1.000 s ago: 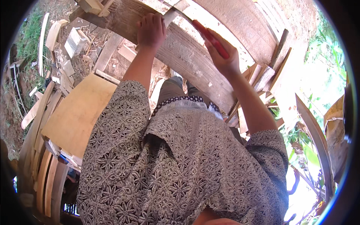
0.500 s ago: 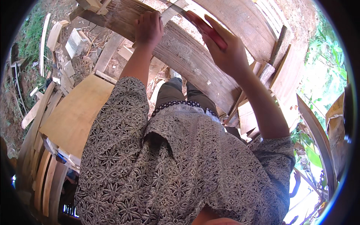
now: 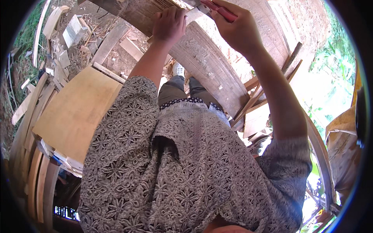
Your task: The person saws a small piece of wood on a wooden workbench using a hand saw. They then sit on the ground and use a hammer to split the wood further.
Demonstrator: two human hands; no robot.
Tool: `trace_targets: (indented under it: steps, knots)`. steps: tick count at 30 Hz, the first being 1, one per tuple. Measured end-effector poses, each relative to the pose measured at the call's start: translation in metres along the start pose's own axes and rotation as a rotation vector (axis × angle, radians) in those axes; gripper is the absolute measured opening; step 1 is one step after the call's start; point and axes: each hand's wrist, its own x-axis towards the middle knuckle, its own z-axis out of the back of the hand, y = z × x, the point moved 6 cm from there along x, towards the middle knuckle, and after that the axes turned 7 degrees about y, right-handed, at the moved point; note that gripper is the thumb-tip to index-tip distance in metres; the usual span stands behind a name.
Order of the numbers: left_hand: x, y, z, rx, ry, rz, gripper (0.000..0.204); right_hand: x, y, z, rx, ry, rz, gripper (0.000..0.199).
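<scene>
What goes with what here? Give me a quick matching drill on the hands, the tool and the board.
Things:
1. left hand
2. right hand
3. red tool
4. yellow board

States or places:
A. lies flat at lower left
B. held in a fist
C. pressed on the curved plank
D. closed around a handle

Pairs: 1-C, 2-D, 3-B, 4-A

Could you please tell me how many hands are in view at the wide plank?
2: the left hand presses flat on the wide plank; the right hand grips a red-handled tool just beside it. None other visible.
</scene>
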Motion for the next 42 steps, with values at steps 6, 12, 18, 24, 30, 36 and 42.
trace_targets:
  steps: [6, 12, 18, 24, 30, 36, 42]
  knots:
    - [0.0, 0.003, -0.001, -0.027, 0.03, 0.014, 0.013, 0.009, -0.019, 0.033, -0.227, -0.068, 0.026, 0.04]
    - [0.0, 0.004, 0.0, 0.036, 0.067, 0.153, 0.013, -0.077, -0.096, 0.02, -0.334, -0.168, 0.092, 0.044]
    - [-0.003, 0.006, -0.003, 0.095, 0.069, 0.14, 0.014, -0.113, -0.069, 0.025, -0.344, -0.133, -0.163, 0.05]
    - [0.0, 0.002, -0.001, 0.088, 0.095, 0.074, 0.014, -0.142, 0.0, 0.049, -0.318, -0.096, -0.092, 0.046]
    - [-0.001, 0.003, 0.0, 0.029, 0.038, 0.04, 0.015, -0.121, 0.045, 0.042, -0.168, -0.156, -0.095, 0.035]
    - [0.003, -0.007, 0.003, 0.02, 0.044, -0.077, 0.013, -0.08, -0.002, 0.025, -0.211, -0.213, -0.105, 0.034]
    - [0.0, 0.002, -0.001, 0.014, 0.05, 0.089, 0.013, -0.099, -0.032, 0.021, -0.323, -0.22, 0.004, 0.043]
